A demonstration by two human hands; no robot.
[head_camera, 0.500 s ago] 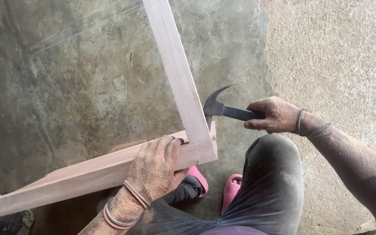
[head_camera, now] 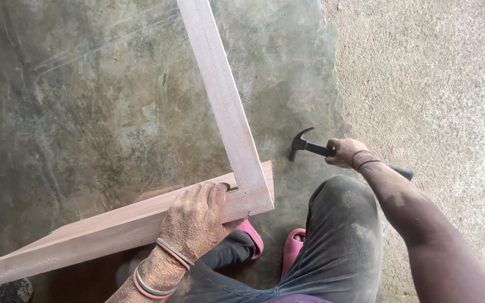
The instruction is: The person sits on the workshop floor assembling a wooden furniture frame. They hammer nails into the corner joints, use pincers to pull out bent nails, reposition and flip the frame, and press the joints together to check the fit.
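The step in hand looks like nailing the corner of a wooden frame (head_camera: 141,224): two rails meet at a right angle just above the person's knees, one running up and away, the other slanting down to the left. The left hand (head_camera: 195,221) lies flat over the lower rail beside the joint (head_camera: 251,193), fingers curled on its top edge, pinning it. The right hand (head_camera: 346,152) is wrapped tight round the handle of a claw hammer (head_camera: 310,147), whose head hangs apart from the corner, to its right, over bare concrete floor (head_camera: 85,112). A blow would need the head brought squarely onto the joint's outer edge, well off the left fingers close by. Room is open right of the corner; pink sandals (head_camera: 293,247) and knees crowd the space below it
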